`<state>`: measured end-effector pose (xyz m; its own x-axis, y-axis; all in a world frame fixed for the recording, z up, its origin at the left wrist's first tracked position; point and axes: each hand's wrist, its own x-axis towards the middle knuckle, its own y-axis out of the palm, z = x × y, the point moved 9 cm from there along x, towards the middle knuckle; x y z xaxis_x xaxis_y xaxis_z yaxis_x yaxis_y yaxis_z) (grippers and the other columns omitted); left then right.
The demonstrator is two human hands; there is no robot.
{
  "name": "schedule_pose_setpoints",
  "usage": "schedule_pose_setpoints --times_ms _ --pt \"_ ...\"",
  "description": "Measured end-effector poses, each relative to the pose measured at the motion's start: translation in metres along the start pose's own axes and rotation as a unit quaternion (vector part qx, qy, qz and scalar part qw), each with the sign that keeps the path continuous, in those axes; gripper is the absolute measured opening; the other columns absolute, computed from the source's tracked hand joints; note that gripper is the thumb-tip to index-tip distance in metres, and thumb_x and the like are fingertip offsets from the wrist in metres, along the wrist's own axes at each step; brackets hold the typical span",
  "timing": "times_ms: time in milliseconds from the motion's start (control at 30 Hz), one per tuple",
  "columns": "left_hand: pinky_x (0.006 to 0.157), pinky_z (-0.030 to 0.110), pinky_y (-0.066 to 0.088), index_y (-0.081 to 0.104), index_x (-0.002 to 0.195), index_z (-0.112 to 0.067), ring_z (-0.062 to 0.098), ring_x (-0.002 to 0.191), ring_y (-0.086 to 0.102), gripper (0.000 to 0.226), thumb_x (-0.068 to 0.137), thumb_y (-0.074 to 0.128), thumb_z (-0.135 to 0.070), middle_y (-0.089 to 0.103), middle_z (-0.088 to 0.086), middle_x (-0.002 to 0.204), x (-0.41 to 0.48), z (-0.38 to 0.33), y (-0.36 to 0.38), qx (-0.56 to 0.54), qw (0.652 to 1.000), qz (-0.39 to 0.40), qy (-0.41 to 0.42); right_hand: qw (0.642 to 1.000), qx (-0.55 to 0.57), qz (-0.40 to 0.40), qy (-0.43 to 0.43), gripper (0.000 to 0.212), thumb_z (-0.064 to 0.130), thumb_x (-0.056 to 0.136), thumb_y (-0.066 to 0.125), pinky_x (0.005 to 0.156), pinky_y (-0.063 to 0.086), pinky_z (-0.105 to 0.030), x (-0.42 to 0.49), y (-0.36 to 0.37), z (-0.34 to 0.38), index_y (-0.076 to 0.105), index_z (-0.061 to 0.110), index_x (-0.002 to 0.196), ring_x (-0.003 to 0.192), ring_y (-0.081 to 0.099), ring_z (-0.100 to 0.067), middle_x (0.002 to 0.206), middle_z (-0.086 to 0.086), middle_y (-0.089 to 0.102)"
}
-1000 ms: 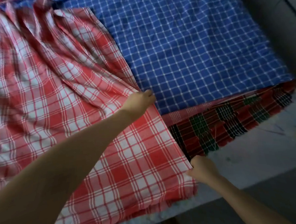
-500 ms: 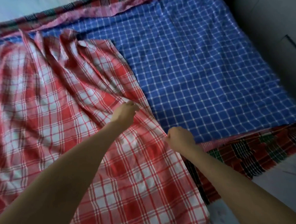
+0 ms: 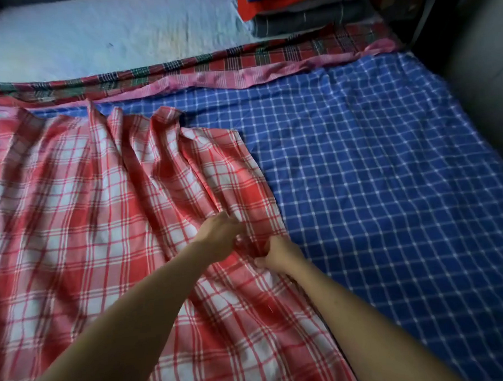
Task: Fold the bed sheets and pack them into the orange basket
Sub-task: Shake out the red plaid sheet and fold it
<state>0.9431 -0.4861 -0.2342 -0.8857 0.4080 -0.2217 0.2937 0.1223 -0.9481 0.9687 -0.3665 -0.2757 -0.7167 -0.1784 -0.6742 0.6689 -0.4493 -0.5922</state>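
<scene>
Bedding covers most of the mattress [image 3: 105, 37], whose pale bare top shows along the upper left of the frame. Across the left and centre lies the red checked sheet [image 3: 71, 229], rumpled into long folds that run from the upper middle down toward my hands. My left hand [image 3: 217, 235] is at the centre of the frame, fingers curled into a bunch of that sheet. My right hand [image 3: 280, 254], just beside it to the lower right, pinches a fold of the same cloth near its right-hand edge. The two hands are close together, almost touching. Under the red one, filling the right side, the blue checked sheet [image 3: 375, 184] lies fairly flat. Past both, a pink strip [image 3: 224, 81] and a dark tartan sheet [image 3: 237, 61] run across the upper part. At the upper right sits a stack of folded cloth [image 3: 308, 9].
</scene>
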Motion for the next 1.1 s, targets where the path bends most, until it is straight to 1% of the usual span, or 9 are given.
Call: schedule_pose_setpoints --times_ms 100,167,400,567,667,767,867,967,1100 --pt "0.086 0.032 0.043 0.071 0.096 -0.022 0.026 0.095 0.06 0.028 0.073 0.054 -0.027 0.07 -0.003 0.092 0.007 -0.004 0.015 0.042 0.994 0.075 0.064 0.995 0.046 0.072 -0.05 0.009 0.018 0.077 0.073 0.065 0.047 -0.028 0.01 0.004 0.019 0.069 0.011 0.075 0.077 0.066 -0.018 0.074 -0.002 0.067" --pt "0.094 0.03 0.031 0.066 0.108 -0.028 0.018 0.106 0.051 0.031 0.084 0.054 -0.043 0.066 -0.009 0.104 0.012 -0.008 0.021 0.101 0.983 0.13 0.086 0.991 0.057 0.075 -0.099 0.017 0.014 0.078 0.073 0.059 0.043 -0.022 0.004 -0.011 0.034 0.064 0.019 0.064 0.064 0.058 -0.007 0.067 0.005 0.062" --pt "0.095 0.032 0.026 0.065 0.108 -0.026 0.015 0.117 0.046 0.031 0.09 0.047 -0.044 0.061 -0.008 0.109 0.038 0.022 0.003 0.23 0.953 0.167 0.108 0.985 0.092 0.106 -0.104 0.014 0.014 0.086 0.064 0.055 0.042 -0.018 0.0 -0.031 0.018 0.06 0.016 0.073 0.058 0.051 -0.003 0.069 0.005 0.057" --pt "0.061 0.025 0.046 0.072 0.074 -0.026 0.018 0.064 0.063 0.025 0.057 0.076 -0.008 0.065 -0.007 0.065 0.06 0.015 -0.041 0.204 0.969 0.009 0.136 0.962 0.234 0.127 -0.067 0.023 0.002 0.082 0.066 0.065 0.045 -0.023 0.02 -0.042 0.008 0.055 0.017 0.068 0.066 0.053 -0.009 0.069 0.003 0.055" --pt "0.064 0.028 0.046 0.071 0.09 -0.022 0.024 0.076 0.065 0.029 0.076 0.058 -0.001 0.069 -0.003 0.081 0.065 0.016 -0.041 0.138 0.982 0.009 0.132 0.935 0.304 0.173 -0.054 0.022 -0.009 0.079 0.063 0.069 0.048 -0.029 0.025 -0.05 0.001 0.06 0.013 0.079 0.071 0.06 -0.016 0.075 -0.004 0.063" --pt "0.06 0.026 0.042 0.069 0.071 -0.018 0.021 0.058 0.06 0.022 0.067 0.057 0.0 0.062 -0.002 0.064 0.058 -0.001 -0.071 0.113 0.964 -0.145 0.192 0.953 0.23 0.19 -0.06 0.022 -0.011 0.076 0.065 0.068 0.051 -0.027 0.029 -0.057 -0.003 0.062 0.009 0.084 0.07 0.062 -0.016 0.076 -0.004 0.067" --pt "0.06 0.028 0.047 0.071 0.077 -0.011 0.022 0.063 0.061 0.021 0.081 0.05 -0.006 0.065 0.002 0.072 0.053 -0.033 -0.083 0.094 0.925 -0.256 0.265 0.991 0.063 0.113 -0.042 0.024 -0.011 0.071 0.064 0.055 0.048 -0.022 0.049 -0.074 -0.01 0.062 0.013 0.072 0.061 0.059 -0.012 0.063 0.002 0.063" --pt "0.07 0.03 0.053 0.072 0.092 -0.011 0.024 0.087 0.066 0.025 0.084 0.049 -0.012 0.071 0.004 0.095 0.055 -0.048 -0.061 0.036 0.93 -0.203 0.303 0.995 -0.096 0.01 -0.017 0.02 0.0 0.079 0.058 0.052 0.046 -0.024 0.068 -0.096 -0.013 0.061 0.017 0.069 0.062 0.057 -0.013 0.066 0.003 0.061" --pt "0.068 0.032 0.053 0.07 0.09 -0.018 0.024 0.086 0.063 0.027 0.08 0.045 -0.025 0.069 -0.002 0.091 0.067 0.029 -0.05 0.04 0.973 -0.185 0.133 0.986 -0.094 -0.134 -0.037 0.014 0.015 0.093 0.052 0.069 0.053 -0.032 0.095 -0.13 0.019 0.065 0.017 0.091 0.078 0.063 -0.02 0.088 -0.001 0.067"
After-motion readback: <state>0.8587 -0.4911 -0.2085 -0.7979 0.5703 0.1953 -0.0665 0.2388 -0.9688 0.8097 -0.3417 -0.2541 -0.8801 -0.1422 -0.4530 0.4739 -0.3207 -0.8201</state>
